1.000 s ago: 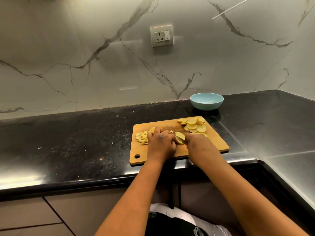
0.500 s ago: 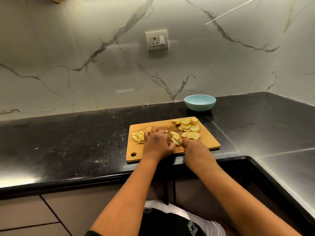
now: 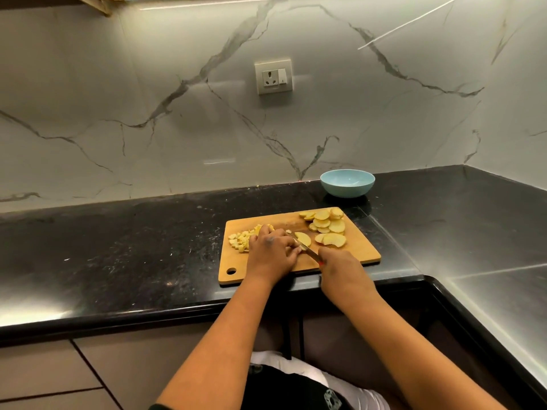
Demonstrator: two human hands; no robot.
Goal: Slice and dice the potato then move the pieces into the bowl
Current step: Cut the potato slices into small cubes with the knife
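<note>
A wooden cutting board (image 3: pixel 359 250) lies on the black counter. Round potato slices (image 3: pixel 327 224) are piled at its far right, and a heap of diced potato (image 3: pixel 240 241) sits at its left. My left hand (image 3: pixel 270 253) curls over potato pieces in the middle of the board, next to a single slice (image 3: pixel 305 238). My right hand (image 3: pixel 340 269) grips a knife (image 3: pixel 307 250) whose blade points up-left across that slice. An empty light blue bowl (image 3: pixel 347 182) stands behind the board near the wall.
The black counter (image 3: pixel 133 247) runs left and turns a corner at the right. A marble wall with a socket (image 3: pixel 273 76) rises behind. Cabinet fronts sit below the counter edge.
The view has tilted, so the board sits lower and further left in frame. The knife blade has drawn back toward me across the slice; my left hand stays on the potato.
</note>
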